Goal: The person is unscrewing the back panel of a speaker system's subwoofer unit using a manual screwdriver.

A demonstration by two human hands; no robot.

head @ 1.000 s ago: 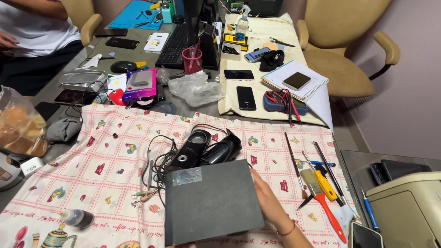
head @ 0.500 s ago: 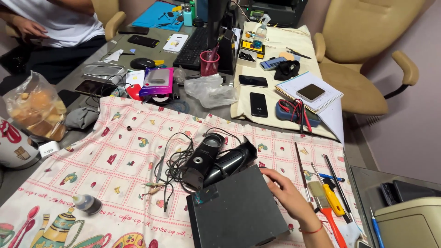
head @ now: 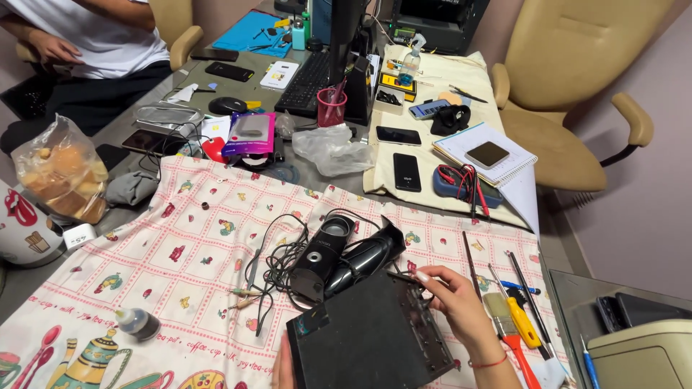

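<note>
Two hands (head: 461,310) grip one black box (head: 367,342), seemingly.

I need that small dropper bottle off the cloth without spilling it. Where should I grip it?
Grip the dropper bottle across its dark round body, coming from above. It lies on its side on the tablecloth, nothing touching it, and its pale cap end looks too narrow for a firm hold.

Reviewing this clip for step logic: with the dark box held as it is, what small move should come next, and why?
Probably steady the dark box flat before working its back edge. It sits tilted on the patterned cloth, the right hand pinches at its upper corner, and the left hand only touches the lower edge, with the black speakers and tangled cables close behind.
</note>
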